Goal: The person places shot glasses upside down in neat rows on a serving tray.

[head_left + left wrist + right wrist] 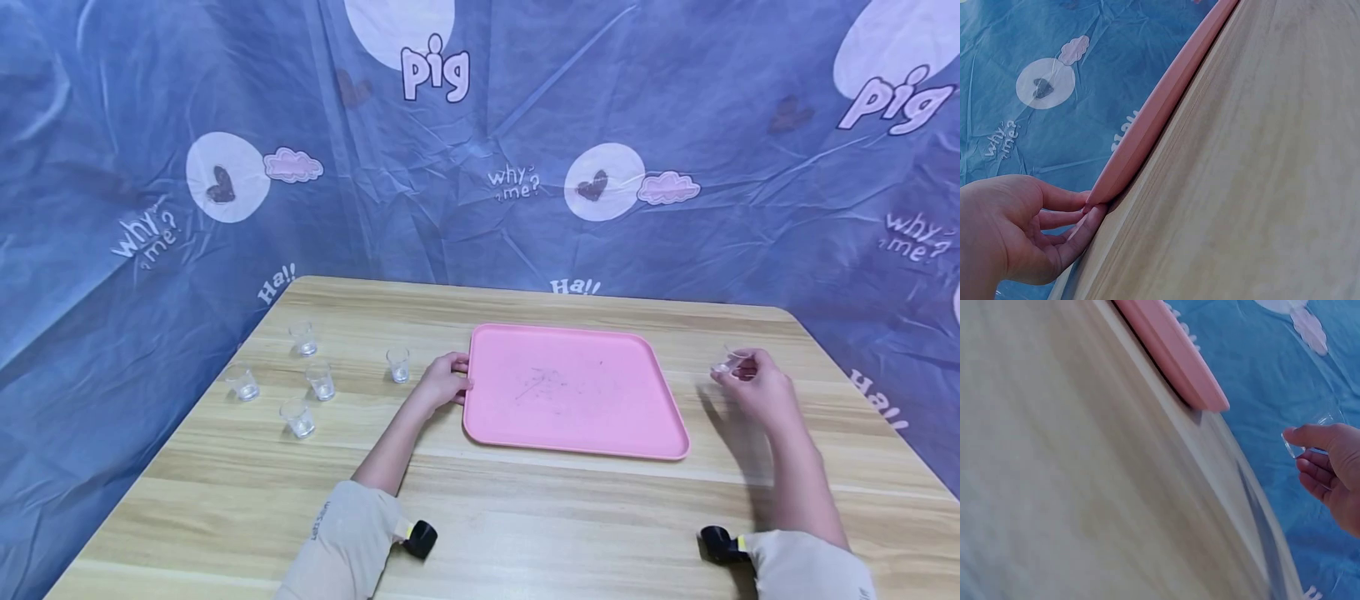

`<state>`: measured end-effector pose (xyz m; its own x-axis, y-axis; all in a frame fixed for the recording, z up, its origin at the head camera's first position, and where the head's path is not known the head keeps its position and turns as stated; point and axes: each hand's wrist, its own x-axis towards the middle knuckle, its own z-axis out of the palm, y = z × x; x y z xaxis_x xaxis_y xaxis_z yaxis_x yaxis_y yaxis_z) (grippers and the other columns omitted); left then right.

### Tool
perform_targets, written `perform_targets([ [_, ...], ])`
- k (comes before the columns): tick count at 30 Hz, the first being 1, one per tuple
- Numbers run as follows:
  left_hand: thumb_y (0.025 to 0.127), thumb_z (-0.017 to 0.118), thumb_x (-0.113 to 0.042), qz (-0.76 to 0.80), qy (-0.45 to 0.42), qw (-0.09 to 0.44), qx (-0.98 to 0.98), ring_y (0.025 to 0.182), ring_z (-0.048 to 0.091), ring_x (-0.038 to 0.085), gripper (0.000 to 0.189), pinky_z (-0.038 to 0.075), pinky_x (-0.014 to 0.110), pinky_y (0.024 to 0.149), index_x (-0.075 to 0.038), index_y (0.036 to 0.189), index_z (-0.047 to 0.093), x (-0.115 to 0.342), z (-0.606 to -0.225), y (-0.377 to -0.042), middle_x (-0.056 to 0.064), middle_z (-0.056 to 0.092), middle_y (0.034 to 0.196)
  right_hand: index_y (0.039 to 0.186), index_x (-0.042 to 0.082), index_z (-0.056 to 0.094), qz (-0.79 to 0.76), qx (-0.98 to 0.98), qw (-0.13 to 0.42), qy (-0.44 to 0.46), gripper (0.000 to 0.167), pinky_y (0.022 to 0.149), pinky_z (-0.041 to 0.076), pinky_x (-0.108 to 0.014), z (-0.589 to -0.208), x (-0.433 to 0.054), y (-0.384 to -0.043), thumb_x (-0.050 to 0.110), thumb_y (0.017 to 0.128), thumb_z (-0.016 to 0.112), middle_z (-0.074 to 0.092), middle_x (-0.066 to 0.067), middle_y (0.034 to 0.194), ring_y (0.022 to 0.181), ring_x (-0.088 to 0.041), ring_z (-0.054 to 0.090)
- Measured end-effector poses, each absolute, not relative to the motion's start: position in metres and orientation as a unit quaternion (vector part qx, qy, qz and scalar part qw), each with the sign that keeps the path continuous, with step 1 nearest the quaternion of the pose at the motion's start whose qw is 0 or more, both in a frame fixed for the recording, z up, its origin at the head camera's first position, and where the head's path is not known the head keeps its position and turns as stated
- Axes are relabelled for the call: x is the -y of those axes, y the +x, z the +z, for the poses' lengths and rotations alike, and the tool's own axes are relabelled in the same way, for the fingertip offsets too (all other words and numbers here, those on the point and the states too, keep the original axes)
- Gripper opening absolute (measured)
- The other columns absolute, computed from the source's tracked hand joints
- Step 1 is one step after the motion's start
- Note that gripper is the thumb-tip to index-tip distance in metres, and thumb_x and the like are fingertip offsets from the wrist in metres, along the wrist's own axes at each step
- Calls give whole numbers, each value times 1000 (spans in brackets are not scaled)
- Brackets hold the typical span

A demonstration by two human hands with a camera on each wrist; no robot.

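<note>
A pink rectangular tray (577, 392) lies flat in the middle of the wooden table. At its left edge, my left hand (444, 382) pinches the rim between thumb and fingers; the left wrist view shows the same pinch on the tray's rim (1141, 137). My right hand (759, 385) is to the right of the tray, holding a small clear shot glass (723, 367) by thumb and fingertips. In the right wrist view this glass (1293, 447) is tilted and raised off the table, its far part partly hidden by the thumb.
Left of the tray stand several more clear shot glasses, among them one nearest my left hand (399, 365) and a front one (297, 417). Faint dark marks show on the tray's surface. A blue printed cloth (465, 225) hangs behind the wooden table (555, 533).
</note>
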<state>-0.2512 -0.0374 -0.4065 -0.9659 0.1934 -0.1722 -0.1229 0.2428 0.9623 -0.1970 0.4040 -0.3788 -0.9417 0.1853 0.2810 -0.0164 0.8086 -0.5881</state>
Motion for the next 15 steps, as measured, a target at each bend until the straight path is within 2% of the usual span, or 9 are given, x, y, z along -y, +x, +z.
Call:
perform_targets([
  [8,80,54,14,619,24,133,-774,74,59,24,50,53,31,59,9,129,43,37,-407,-251,22,52,112,110,-10,50,327,926,188,11,38,65,37,-9,-372,-380,-204,12,82,67,57,-25,95,76,9,42],
  [15,80,53,14,618,24,133,-774,75,60,25,50,53,31,58,9,128,42,38,-408,-252,22,52,112,108,-12,51,359,912,194,55,34,64,38,-5,-370,-362,-209,3,82,66,57,-28,93,74,12,44],
])
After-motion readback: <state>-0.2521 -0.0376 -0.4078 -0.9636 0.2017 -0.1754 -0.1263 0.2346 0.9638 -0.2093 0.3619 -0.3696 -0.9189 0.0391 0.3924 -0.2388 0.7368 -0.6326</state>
